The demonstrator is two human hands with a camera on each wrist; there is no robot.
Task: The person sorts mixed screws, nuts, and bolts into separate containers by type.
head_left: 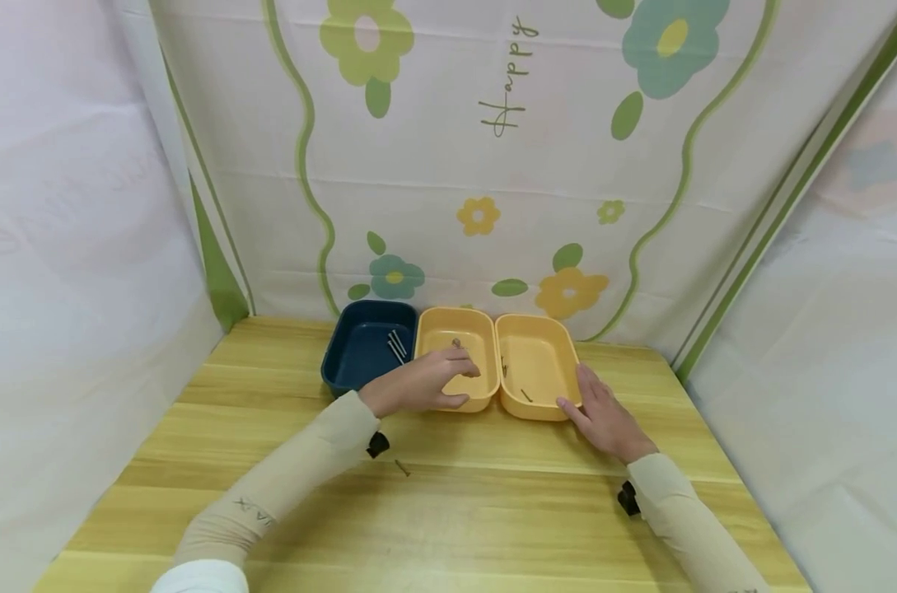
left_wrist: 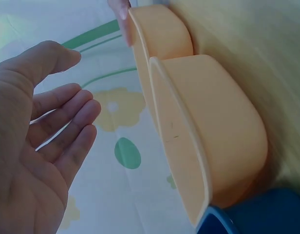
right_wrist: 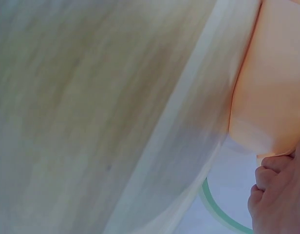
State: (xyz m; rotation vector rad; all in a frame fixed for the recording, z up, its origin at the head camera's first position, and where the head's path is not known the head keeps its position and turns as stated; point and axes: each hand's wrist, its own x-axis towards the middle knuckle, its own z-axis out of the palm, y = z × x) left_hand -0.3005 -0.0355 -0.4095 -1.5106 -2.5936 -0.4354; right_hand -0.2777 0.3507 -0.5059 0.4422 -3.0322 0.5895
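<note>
My left hand (head_left: 426,380) hovers over the middle yellow box (head_left: 480,405), fingers loosely bent and thumb apart. In the left wrist view nothing lies between the fingers of that hand (left_wrist: 47,112). A small metal piece (head_left: 456,342) shows near the back of the middle box. My right hand (head_left: 607,416) holds the right yellow box (head_left: 540,350) at its front right corner, thumb by the rim and fingers along the side. Small screws (head_left: 526,396) lie in that box. The right wrist view shows bent fingers (right_wrist: 267,175) against the box wall (right_wrist: 271,83).
A dark blue box (head_left: 355,350) stands left of the yellow ones, with several long screws (head_left: 396,346) inside. One loose screw (head_left: 402,468) lies on the wooden table (head_left: 448,511) in front. A flower-patterned cloth (head_left: 418,181) hangs behind the boxes.
</note>
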